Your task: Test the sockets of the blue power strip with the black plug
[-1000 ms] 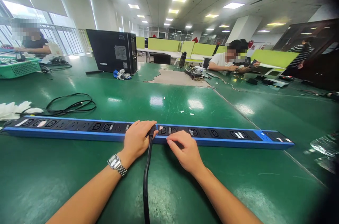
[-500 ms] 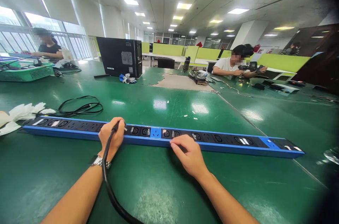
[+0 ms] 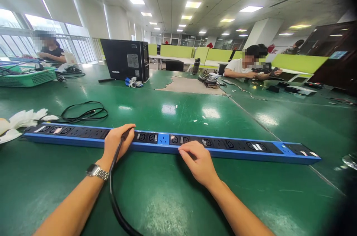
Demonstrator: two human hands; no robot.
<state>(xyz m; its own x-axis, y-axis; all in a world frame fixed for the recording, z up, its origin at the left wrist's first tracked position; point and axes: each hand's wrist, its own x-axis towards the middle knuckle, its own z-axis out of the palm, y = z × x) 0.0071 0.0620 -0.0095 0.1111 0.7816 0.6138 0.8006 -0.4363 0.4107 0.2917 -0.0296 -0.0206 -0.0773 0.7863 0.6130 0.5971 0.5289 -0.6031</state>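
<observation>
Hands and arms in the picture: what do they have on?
Both arms are bare, with no sleeves or gloves showing. The left hand has a silver metal wristwatch with a rectangular face at its wrist. The right hand wears nothing.

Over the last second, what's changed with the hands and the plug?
The left hand carried the plug leftward along the power strip, from a middle socket to one further left, keeping its grip shut on it; the cable swung with it. The right hand stayed on the strip's front edge, and the strip stayed put.
</observation>
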